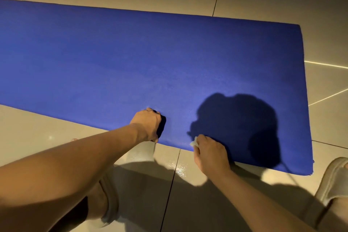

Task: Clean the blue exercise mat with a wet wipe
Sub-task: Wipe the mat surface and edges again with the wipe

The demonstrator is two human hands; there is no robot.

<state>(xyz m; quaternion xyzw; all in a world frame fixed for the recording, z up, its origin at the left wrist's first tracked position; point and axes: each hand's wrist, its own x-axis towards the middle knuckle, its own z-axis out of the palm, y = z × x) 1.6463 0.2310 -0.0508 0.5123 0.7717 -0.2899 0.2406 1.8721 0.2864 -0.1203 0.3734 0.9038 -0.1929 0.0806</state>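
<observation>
The blue exercise mat (pixel 143 56) lies flat across the tiled floor, running from the left edge to its right end. My left hand (pixel 147 124) rests on the mat's near edge with its fingers curled under; nothing shows in it. My right hand (pixel 211 151) sits on the same near edge further right and pinches a small white wet wipe (pixel 194 142), which peeks out at the fingertips against the mat. A dark shadow of my head falls on the mat beyond the right hand.
Pale floor tiles (pixel 263 0) with dark grout lines surround the mat. A wet glint (pixel 179 168) shows on the tile just in front of the mat. My slippered feet are at the lower left (pixel 111 199) and lower right (pixel 333 179).
</observation>
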